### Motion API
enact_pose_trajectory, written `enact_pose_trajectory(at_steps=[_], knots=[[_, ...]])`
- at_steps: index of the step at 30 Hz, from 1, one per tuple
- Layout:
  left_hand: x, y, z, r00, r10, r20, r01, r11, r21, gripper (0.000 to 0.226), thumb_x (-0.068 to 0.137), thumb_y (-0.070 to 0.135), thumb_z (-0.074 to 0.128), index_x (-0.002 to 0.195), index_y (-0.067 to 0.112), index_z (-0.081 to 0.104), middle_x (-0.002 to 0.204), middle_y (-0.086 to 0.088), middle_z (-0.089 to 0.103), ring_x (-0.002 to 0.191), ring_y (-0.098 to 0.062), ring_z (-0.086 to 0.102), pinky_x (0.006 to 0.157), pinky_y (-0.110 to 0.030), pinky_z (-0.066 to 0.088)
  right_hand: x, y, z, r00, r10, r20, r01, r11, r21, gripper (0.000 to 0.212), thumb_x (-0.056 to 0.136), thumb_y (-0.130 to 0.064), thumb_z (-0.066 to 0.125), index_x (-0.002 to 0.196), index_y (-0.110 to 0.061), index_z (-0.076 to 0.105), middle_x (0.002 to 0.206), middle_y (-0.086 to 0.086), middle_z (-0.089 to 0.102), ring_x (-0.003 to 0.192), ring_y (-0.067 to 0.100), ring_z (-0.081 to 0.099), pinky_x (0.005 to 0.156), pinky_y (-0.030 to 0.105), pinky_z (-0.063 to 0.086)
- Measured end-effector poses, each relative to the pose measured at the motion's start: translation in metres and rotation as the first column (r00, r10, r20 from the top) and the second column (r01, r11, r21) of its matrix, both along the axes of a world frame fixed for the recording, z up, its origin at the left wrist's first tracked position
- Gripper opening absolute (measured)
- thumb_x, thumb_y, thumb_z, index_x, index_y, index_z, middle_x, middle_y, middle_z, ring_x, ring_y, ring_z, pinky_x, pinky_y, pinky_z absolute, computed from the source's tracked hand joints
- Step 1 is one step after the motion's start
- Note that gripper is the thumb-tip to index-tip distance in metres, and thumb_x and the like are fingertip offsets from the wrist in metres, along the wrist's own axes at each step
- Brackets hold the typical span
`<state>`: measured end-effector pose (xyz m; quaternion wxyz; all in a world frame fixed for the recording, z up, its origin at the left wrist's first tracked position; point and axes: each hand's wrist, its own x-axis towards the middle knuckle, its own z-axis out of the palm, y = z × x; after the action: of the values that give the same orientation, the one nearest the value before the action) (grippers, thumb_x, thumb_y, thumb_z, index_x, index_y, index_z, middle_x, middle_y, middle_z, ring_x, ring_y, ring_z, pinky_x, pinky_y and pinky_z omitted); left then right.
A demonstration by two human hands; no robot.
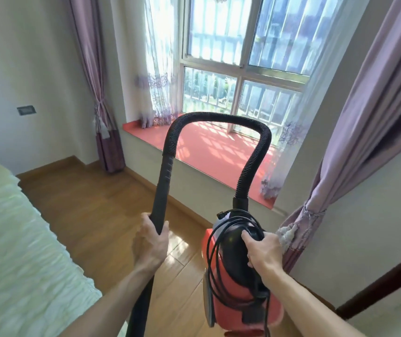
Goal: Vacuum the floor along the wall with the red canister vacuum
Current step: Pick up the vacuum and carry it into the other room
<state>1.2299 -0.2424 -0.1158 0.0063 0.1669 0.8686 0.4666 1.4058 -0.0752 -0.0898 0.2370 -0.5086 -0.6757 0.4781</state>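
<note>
From the head camera, the left hand (150,243) is clenched around the long black rigid vacuum wand (161,190), which runs from the bottom edge of the view up past the fist. The right hand (264,254) grasps the black top handle of the red plastic canister vacuum (237,310), which appears held up above the glossy brown wooden plank floor (92,210); its underside is not visible. A black power cord (213,259) is looped in several turns over the canister. A ribbed black flexible hose (219,117) arches from the wand's top over to the canister's front port. Beyond it lies a red-topped bay window ledge (209,149) under a metal-framed window (243,66). A tied mauve fabric curtain (355,152) hangs just beside the right hand. A bed with pale cream ruffled bedding (17,251) fills the left side.
</note>
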Motion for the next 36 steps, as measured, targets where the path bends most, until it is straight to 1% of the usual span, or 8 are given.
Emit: enact_pose_trajectory(at_steps=[4,8,10,13,17,20,28,36], knots=[[-0.028,-0.011,0.039,0.999,0.023,-0.046,-0.02,0.998,0.065,0.031,0.093,0.03,0.065,0.11,0.012,0.046,0.091,-0.004,0.064,0.072,-0.019,0.064,0.051,-0.016,0.042,-0.033,-0.008,0.04,0.999,0.03,-0.023,-0.029,0.998,0.051,0.03,0.086,-0.025,0.07,0.073,0.003,0.067,0.048,0.007,0.058,0.038,0.022,0.054,0.038,0.029,0.048],[-0.059,-0.033,0.075,0.997,0.053,-0.06,-0.045,0.992,0.122,0.027,0.091,0.029,0.067,0.106,0.015,0.049,0.086,-0.003,0.066,0.07,-0.021,0.065,0.061,-0.033,0.056,-0.072,-0.018,0.073,0.995,0.069,-0.067,-0.062,0.993,0.099,0.027,0.082,-0.025,0.072,0.065,-0.005,0.067,0.045,0.004,0.058,0.033,0.021,0.052,0.041,0.033,0.049],[-0.075,-0.047,0.092,0.994,0.071,-0.082,-0.059,0.989,0.139,0.026,0.09,0.027,0.068,0.106,0.016,0.051,0.087,-0.003,0.067,0.072,-0.023,0.067,0.062,-0.031,0.055,-0.091,-0.025,0.089,0.992,0.094,-0.084,-0.082,0.987,0.137,0.027,0.082,-0.026,0.072,0.064,-0.007,0.066,0.048,0.004,0.061,0.034,0.022,0.054,0.041,0.032,0.049],[-0.093,-0.072,0.115,0.99,0.079,-0.118,-0.056,0.981,0.188,0.033,0.091,0.022,0.068,0.117,0.014,0.05,0.095,0.001,0.064,0.077,-0.018,0.065,0.061,-0.015,0.049,-0.116,-0.041,0.115,0.986,0.132,-0.099,-0.112,0.976,0.186,0.02,0.084,-0.026,0.072,0.086,-0.013,0.057,0.07,0.012,0.067,0.045,0.025,0.061,0.038,0.027,0.046],[-0.118,-0.107,0.136,0.978,0.125,-0.169,-0.086,0.971,0.222,0.045,0.089,0.02,0.07,0.126,0.014,0.046,0.101,0.003,0.061,0.085,-0.021,0.065,0.076,-0.032,0.058,-0.147,-0.058,0.142,0.968,0.227,-0.108,-0.189,0.939,0.287,0.038,0.084,-0.025,0.075,0.101,-0.018,0.042,0.078,0.014,0.066,0.05,0.027,0.064,0.042,0.036,0.054],[-0.132,-0.13,0.149,0.96,0.214,-0.18,-0.168,0.957,0.237,0.041,0.089,0.019,0.07,0.124,0.013,0.049,0.1,0.001,0.062,0.08,-0.02,0.062,0.066,-0.026,0.052,-0.168,-0.072,0.157,0.937,0.327,-0.12,-0.271,0.901,0.339,0.038,0.085,-0.021,0.076,0.103,-0.015,0.043,0.072,0.012,0.066,0.044,0.024,0.061,0.038,0.033,0.051],[-0.157,-0.194,0.176,0.85,0.484,-0.206,-0.442,0.87,0.22,0.038,0.086,0.019,0.072,0.118,0.017,0.054,0.093,-0.007,0.071,0.074,-0.029,0.066,0.067,-0.031,0.049,-0.236,-0.098,0.169,0.832,0.541,-0.124,-0.468,0.803,0.369,0.034,0.082,-0.022,0.077,0.094,-0.025,0.046,0.069,0.009,0.068,0.038,0.023,0.06,0.033,0.037,0.051],[-0.127,-0.273,0.187,0.674,0.701,-0.232,-0.673,0.712,0.198,0.039,0.085,0.014,0.073,0.12,0.014,0.056,0.083,-0.006,0.069,0.062,-0.022,0.062,0.052,-0.024,0.042,-0.301,-0.152,0.166,0.606,0.788,-0.112,-0.726,0.605,0.327,0.031,0.081,-0.029,0.074,0.097,-0.027,0.048,0.072,0.01,0.069,0.042,0.026,0.063,0.038,0.038,0.054]])
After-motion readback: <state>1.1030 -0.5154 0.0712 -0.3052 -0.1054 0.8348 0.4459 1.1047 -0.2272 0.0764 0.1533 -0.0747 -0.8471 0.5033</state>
